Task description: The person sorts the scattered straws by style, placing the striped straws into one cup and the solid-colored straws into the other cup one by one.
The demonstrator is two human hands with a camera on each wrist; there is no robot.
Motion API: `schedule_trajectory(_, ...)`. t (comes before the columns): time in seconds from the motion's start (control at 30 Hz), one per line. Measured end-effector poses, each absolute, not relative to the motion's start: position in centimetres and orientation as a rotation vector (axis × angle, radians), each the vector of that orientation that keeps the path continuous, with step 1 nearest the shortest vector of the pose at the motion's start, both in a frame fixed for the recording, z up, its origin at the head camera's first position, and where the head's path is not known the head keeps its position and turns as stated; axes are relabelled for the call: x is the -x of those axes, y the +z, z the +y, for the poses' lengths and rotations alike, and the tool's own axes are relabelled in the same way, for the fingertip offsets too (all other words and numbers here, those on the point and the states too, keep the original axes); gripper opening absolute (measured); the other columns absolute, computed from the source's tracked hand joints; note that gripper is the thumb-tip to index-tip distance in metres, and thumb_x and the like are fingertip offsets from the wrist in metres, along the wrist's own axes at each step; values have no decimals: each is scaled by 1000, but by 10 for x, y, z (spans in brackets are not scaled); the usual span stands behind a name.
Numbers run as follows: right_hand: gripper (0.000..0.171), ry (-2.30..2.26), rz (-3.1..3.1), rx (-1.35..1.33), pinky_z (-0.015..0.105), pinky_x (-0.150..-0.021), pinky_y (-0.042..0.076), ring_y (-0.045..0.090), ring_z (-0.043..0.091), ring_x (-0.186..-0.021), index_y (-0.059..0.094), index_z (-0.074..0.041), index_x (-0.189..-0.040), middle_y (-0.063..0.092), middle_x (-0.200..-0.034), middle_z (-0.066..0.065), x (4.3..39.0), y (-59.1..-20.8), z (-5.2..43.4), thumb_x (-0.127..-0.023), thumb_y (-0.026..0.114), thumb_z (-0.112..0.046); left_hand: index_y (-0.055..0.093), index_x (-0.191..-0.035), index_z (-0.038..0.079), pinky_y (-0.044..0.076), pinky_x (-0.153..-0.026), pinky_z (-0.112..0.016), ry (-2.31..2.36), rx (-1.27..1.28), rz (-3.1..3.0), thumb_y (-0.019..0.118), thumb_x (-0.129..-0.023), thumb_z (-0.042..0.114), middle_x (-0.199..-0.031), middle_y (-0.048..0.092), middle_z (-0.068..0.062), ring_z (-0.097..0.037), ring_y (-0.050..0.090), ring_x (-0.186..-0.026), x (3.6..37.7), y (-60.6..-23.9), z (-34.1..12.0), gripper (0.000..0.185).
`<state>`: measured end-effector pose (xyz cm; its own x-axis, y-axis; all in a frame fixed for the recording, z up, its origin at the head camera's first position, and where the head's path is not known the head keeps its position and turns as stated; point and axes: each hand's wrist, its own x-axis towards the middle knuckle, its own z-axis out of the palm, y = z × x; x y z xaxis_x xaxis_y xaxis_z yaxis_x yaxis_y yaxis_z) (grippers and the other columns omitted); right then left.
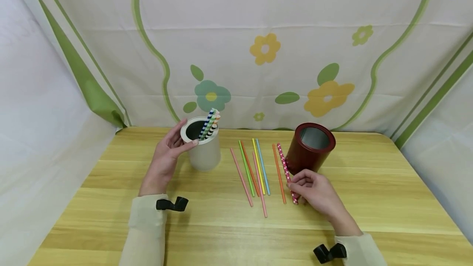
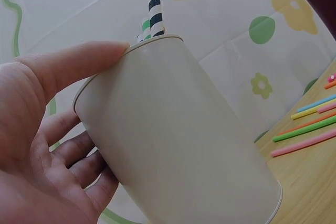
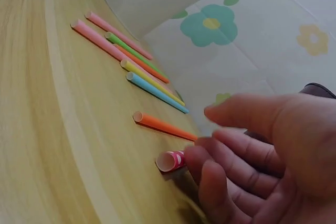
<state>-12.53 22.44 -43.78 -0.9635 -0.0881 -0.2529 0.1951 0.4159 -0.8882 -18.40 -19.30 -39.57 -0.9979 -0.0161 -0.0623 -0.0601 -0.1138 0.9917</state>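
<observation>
My left hand (image 1: 164,157) holds the off-white can (image 1: 205,157) from its left side, thumb on the rim and fingers along the wall. Several striped paper straws (image 1: 208,126) lean inside it, their ends above the rim. On the right, my right hand (image 1: 315,192) is low over the table at the near end of a pink straw with white dots (image 1: 283,161). In the right wrist view its thumb stands apart from the loosely bent fingers, which partly hide the dotted straw (image 3: 169,161). A dark red can (image 1: 304,155) stands just behind this hand.
Left of the dotted straw lies a thin orange straw (image 1: 279,173). Between the cans are more thin straws, among them a green straw (image 1: 246,167), a blue straw (image 1: 263,167) and a pink straw (image 1: 242,177). A flowered curtain (image 1: 236,52) hangs behind the wooden table (image 1: 221,237).
</observation>
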Motion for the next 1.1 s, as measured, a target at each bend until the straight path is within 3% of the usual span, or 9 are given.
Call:
schedule_trajectory(0.27, 26, -1452, 2517, -239, 30, -55, 56, 67, 19, -67, 72, -3, -102, 74, -78, 6, 123, -441, 226, -96, 83, -26, 37, -169, 22, 39, -126, -26, 2314, 88, 2063, 74, -99, 0, -174, 39, -5, -21, 40, -157, 184, -395, -193, 83)
schedule_trajectory(0.67, 29, -1268, 2706, -280, 30, -51, 50, 64, 17, -54, 76, -8, -95, 75, -78, 2, 123, -445, 218, -88, 88, -34, 39, -168, 25, 37, -130, -30, 2315, 100, 2076, 76, -98, 3, -174, 39, -4, -21, 40, -158, 185, -395, -193, 83)
schedule_trajectory(1.1, 17, -1109, 2845, -243, 27, -59, 45, 61, 12, -66, 77, -11, -86, 74, -74, -1, 125, -444, 211, -89, 80, -27, 37, -169, 23, 35, -131, -31, 2315, 98, 2071, 74, -99, 1, -175, 38, -4, -21, 39, -159, 183, -394, -193, 82)
